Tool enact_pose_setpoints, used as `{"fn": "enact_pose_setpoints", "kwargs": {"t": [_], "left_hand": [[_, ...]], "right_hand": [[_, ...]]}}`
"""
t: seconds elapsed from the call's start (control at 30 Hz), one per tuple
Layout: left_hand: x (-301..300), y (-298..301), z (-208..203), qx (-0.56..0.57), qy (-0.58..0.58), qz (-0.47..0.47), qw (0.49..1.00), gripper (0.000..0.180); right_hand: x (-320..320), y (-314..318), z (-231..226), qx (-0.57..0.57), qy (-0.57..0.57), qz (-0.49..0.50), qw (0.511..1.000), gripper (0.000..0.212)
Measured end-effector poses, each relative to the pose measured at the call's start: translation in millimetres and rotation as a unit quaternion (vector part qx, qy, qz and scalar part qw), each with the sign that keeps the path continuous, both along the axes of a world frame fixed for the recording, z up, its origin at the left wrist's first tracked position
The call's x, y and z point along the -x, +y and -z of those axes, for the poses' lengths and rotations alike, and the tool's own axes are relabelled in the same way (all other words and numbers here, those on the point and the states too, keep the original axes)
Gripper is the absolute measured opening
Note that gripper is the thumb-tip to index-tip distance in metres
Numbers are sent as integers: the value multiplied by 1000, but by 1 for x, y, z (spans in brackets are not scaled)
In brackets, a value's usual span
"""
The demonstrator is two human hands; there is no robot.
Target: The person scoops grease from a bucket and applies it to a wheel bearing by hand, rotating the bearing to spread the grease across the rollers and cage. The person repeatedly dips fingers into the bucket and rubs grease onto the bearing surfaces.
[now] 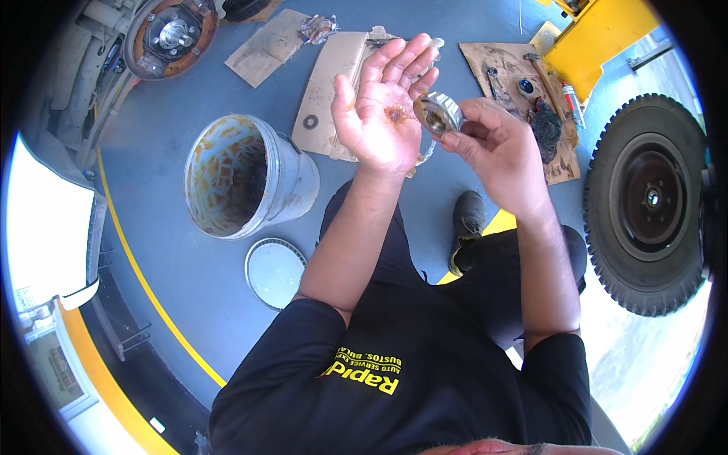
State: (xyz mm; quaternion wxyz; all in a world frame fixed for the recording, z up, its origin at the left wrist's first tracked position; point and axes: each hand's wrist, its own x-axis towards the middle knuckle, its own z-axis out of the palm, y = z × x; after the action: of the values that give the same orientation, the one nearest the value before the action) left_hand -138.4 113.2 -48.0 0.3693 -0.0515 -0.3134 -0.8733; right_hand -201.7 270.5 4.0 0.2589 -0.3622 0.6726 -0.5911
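My left hand (383,125) is held palm up with the fingers spread, and a dab of brown grease (396,114) lies in its palm. In my right hand (497,148) is a metal roller bearing (438,114), pinched between thumb and fingers at its edge. The bearing is tilted, its bore partly showing, with brownish grease on it. It is beside my left fingers; whether it touches them I cannot tell. To the left, a white bucket (292,178) leans its open mouth toward me, brown grease smeared over its inner wall.
A round white lid (274,273) lies by the bucket. Cardboard sheets (322,98) lie ahead, one with a washer (310,121). Tools and a dark rag (544,129) cover another at right. A tyre (644,205) stands at far right; a brake assembly (173,34) is at upper left.
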Motion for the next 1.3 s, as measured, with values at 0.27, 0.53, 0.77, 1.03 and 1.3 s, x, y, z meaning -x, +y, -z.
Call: {"fn": "enact_pose_setpoints", "kwargs": {"t": [0.27, 0.53, 0.77, 1.03, 1.3], "left_hand": [[-13, -6, -35, -105, 110, 122, 981, 98], [-18, -7, -43, -88, 136, 130, 978, 96], [-20, 1, -57, -74, 122, 111, 984, 103], [-12, -7, -55, -22, 169, 127, 977, 99], [-14, 1, -60, 35, 99, 36, 994, 99]], "right_hand": [[-19, 1, -8, 109, 592, 52, 797, 40], [-30, 2, -19, 143, 689, 100, 703, 29], [-34, 5, -15, 180, 672, 91, 712, 28], [-43, -4, -1, 183, 164, 63, 967, 34], [-39, -6, -8, 115, 137, 69, 981, 46]]}}
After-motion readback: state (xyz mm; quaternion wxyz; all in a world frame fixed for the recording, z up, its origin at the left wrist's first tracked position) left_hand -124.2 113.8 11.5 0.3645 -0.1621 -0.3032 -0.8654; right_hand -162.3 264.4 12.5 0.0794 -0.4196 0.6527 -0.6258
